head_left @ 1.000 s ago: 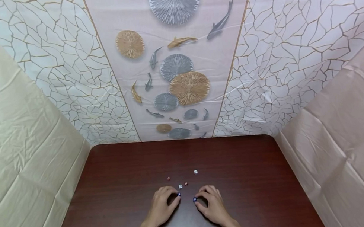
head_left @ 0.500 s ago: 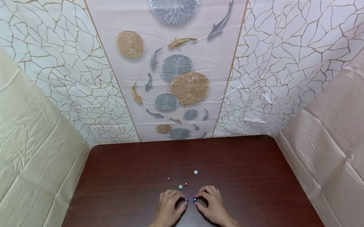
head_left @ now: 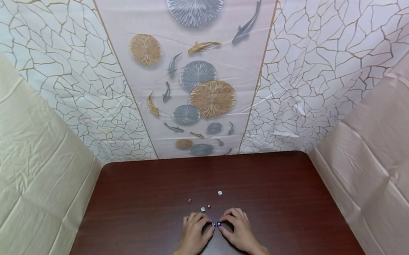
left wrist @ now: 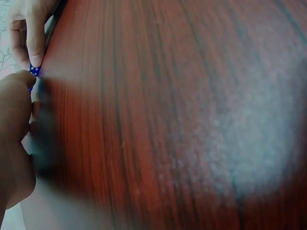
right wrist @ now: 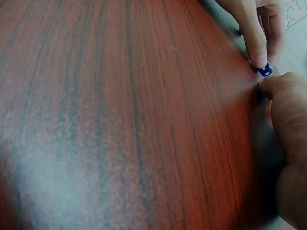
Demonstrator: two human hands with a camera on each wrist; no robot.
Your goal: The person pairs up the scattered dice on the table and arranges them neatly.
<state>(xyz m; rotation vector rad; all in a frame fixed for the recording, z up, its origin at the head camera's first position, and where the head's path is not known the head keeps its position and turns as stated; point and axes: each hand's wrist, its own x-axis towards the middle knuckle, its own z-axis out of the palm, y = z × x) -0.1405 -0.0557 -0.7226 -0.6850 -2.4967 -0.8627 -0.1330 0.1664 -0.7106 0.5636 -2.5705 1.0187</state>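
Two blue dice with white dots are close beside each other near the front middle of the table. The left hand point(head_left: 195, 234) pinches the left blue die point(head_left: 213, 224) between thumb and forefinger. Its partner, the right blue die point(head_left: 219, 224), is pinched the same way by the right hand point(head_left: 239, 229). Whether the dice touch I cannot tell. In the left wrist view the left thumb covers most of its own die, while the right-hand blue die point(left wrist: 34, 70) shows its dots. From the right wrist, the left-hand blue die point(right wrist: 265, 70) appears under the left thumb.
Beyond the hands lie a white die point(head_left: 203, 209) and a red die point(head_left: 209, 206) close together. Farther back are another red die point(head_left: 189, 200) and another white die point(head_left: 220, 193). Patterned cloth point(head_left: 205, 135) hangs behind the dark wooden table point(head_left: 139, 185).
The left hand has moved right and slightly toward the front, bringing its blue die beside the other one. The right hand and the red and white dice have stayed put.
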